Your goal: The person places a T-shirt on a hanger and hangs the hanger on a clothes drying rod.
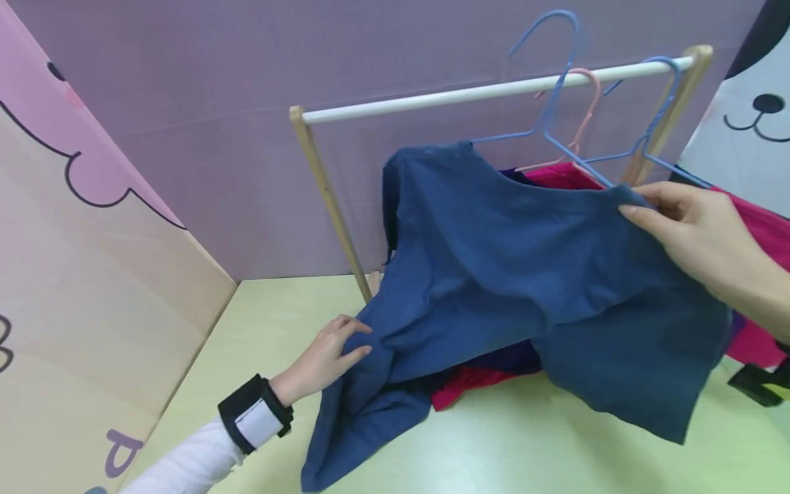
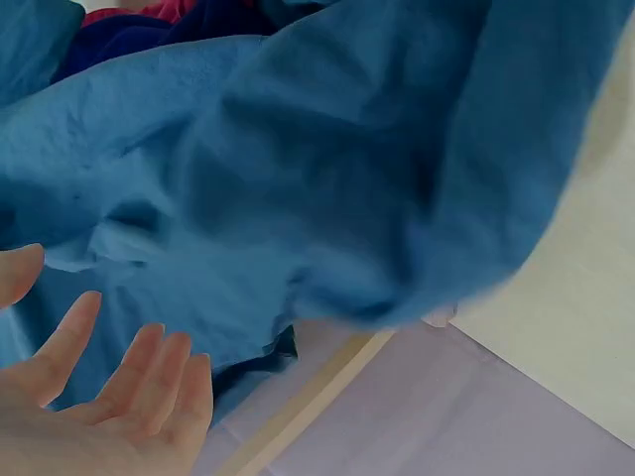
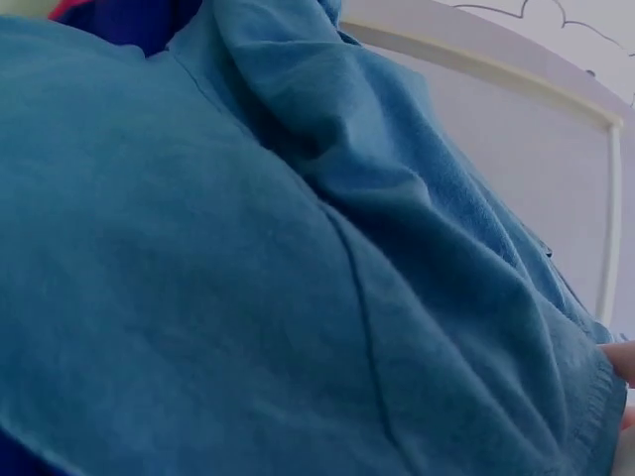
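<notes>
A dark blue T-shirt hangs on a blue wire hanger, whose hook rises above the rack's white rail. My right hand pinches the shirt's neckline at its right side; the right wrist view shows only fingertips at the fabric's edge. At the shirt's lower left, my left hand is beside the sleeve side with thumb and fingers spread. The left wrist view shows these fingers extended and holding no cloth; whether they touch the fabric, I cannot tell.
The wooden rack's white rail also carries a pink hanger and another blue hanger. Red clothing and dark purple clothing show behind the shirt. Below is a pale yellow-green table; a purple backdrop stands behind.
</notes>
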### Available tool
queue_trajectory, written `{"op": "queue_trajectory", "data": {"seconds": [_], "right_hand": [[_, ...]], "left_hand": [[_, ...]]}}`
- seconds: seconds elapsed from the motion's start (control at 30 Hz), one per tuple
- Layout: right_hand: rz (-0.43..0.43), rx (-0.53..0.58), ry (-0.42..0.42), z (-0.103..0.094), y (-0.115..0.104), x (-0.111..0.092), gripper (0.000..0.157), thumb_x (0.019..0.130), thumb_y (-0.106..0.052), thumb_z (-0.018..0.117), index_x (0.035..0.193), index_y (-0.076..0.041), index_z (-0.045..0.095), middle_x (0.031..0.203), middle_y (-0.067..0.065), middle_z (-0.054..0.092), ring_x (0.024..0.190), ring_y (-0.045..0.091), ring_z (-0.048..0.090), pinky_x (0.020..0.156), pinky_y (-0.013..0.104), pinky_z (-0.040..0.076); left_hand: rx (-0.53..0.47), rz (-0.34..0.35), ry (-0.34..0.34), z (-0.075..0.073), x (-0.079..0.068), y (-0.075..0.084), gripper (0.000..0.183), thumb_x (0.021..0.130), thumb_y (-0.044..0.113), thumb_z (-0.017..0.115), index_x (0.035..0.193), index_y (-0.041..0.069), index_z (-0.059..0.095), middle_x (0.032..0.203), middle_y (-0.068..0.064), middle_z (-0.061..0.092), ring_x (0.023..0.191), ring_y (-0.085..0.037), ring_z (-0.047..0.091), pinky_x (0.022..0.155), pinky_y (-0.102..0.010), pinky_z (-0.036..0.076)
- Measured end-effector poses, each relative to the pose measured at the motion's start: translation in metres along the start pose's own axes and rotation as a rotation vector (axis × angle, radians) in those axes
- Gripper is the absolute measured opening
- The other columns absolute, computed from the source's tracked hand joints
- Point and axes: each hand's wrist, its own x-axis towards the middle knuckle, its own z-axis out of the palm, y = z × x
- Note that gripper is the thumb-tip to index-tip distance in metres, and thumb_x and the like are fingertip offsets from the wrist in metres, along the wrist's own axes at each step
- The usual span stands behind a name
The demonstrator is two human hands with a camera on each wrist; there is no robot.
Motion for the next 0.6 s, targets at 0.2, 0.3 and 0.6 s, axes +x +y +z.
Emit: {"op": "queue_trajectory", "data": {"seconds": [0.2, 0.3, 0.6], "right_hand": [[-0.057, 0.033, -0.018, 0.011, 0.003, 0.014, 0.039, 0.089, -0.028, 0.051, 0.113, 0.003, 0.056, 0.087, -0.005, 0.058, 0.067, -0.005, 0.043, 0.056, 0.006, 0.035], [-0.073, 0.028, -0.037, 0.017, 0.007, 0.015, 0.039, 0.09, -0.026, 0.051, 0.114, 0.004, 0.055, 0.094, 0.011, 0.058, 0.068, -0.003, 0.043, 0.056, 0.007, 0.036], [-0.095, 0.052, -0.055, 0.027, 0.013, 0.013, 0.034, 0.089, -0.02, 0.054, 0.111, 0.006, 0.057, 0.086, 0.001, 0.06, 0.065, -0.003, 0.044, 0.056, 0.009, 0.036]], "left_hand": [[0.017, -0.004, 0.004, 0.002, -0.001, 0.001, 0.025, 0.084, 0.013, 0.06, 0.107, 0.003, 0.057, 0.106, -0.01, 0.051, 0.101, -0.025, 0.049, 0.084, -0.038, 0.042], [0.013, -0.015, 0.002, 0.004, -0.002, 0.0, 0.025, 0.084, 0.013, 0.06, 0.107, 0.004, 0.057, 0.106, -0.009, 0.051, 0.101, -0.024, 0.049, 0.084, -0.038, 0.042], [-0.01, -0.017, -0.008, 0.007, -0.002, -0.002, 0.024, 0.085, 0.013, 0.06, 0.107, 0.004, 0.057, 0.107, -0.01, 0.051, 0.101, -0.026, 0.049, 0.084, -0.039, 0.041]]}}
